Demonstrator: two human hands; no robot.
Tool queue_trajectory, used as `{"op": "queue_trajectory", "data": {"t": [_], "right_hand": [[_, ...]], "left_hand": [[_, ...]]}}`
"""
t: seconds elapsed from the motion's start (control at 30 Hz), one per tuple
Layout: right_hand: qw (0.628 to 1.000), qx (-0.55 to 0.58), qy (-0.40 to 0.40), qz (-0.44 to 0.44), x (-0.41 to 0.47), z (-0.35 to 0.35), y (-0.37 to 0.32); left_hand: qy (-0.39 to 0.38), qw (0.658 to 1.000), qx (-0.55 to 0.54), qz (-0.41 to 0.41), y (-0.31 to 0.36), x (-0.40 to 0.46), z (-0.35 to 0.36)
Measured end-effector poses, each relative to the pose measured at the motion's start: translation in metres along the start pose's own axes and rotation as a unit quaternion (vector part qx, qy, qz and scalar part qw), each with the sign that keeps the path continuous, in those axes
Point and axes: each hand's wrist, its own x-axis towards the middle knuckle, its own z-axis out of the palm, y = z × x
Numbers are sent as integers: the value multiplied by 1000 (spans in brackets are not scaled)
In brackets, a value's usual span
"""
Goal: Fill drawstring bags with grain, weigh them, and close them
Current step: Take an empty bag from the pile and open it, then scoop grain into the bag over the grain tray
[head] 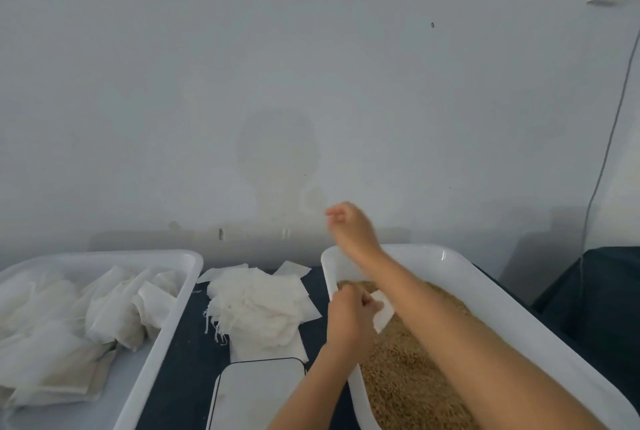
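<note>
Grain (pixel 412 374) tub (pixel 512 294) sits on dark tabletop (pixel 188 353) against pale wall (pixel 242 83).

We see our right forearm (pixel 450 318) crossing the grain tray (pixel 540 311) diagonally, barring most of its open top; the grain (pixel 408 391) stays reachable only along the near-left side. Between this tray and the tray of filled bags (pixel 166 332), the dark tabletop (pixel 187 360) is crowded by the stack of empty bags (pixel 263 301) and the scale (pixel 256 395), leaving narrow strips.
</note>
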Motion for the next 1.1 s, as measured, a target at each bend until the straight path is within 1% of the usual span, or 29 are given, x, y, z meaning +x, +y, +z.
{"op": "queue_trajectory", "data": {"t": [0.07, 0.1, 0.13, 0.23, 0.3, 0.37, 0.43, 0.47, 0.57, 0.63, 0.73, 0.83, 0.9, 0.97, 1.0, 1.03, 1.1], "right_hand": [[996, 26, 70, -42, -9, -43, 13], [995, 23, 92, -33, -17, -61, 24], [995, 16, 95, -16, -28, -76, 37], [995, 49, 39, 82, -59, -92, 75], [988, 88, -1, 129, -75, -88, 94], [983, 113, -35, 139, -86, -82, 105], [976, 155, -76, 129, -89, -78, 108], [976, 160, -85, 124, -90, -76, 109], [980, 136, -69, 128, -88, -73, 113], [980, 132, -69, 131, -87, -73, 116], [976, 155, -85, 129, -87, -75, 119], [980, 139, -87, 117, -90, -76, 118], [990, 69, -63, 106, -91, -76, 117], [996, 7, -25, 91, -91, -78, 119], [996, 1, -10, 89, -91, -79, 119], [996, 2, -5, 87, -92, -80, 118], [997, 2, -6, 79, -94, -80, 118]], "left_hand": [[-3, 999, -51, -13, 1, 1, 1], [2, 997, -76, -19, 0, 2, 2], [7, 995, -95, -27, 2, 2, 2], [0, 986, -166, -35, 6, 2, 6], [-11, 984, -175, -33, 8, 0, 10], [-27, 983, -183, -21, 9, -3, 14], [-44, 983, -180, -6, 9, -7, 15], [-50, 985, -163, 3, 8, -7, 16], [-60, 994, -90, 28, 7, -10, 18], [-67, 994, -77, 39, 6, -12, 21], [-67, 994, -76, 36, 6, -14, 23], [-41, 996, -72, 20, 5, -13, 25], [-2, 999, -34, 21, 6, -13, 25], [49, 996, 40, 55, 5, -15, 25], [68, 991, 78, 88, 6, -16, 24], [80, 982, 111, 131, 7, -17, 24], [75, 960, 162, 213, 8, -19, 26]]}}
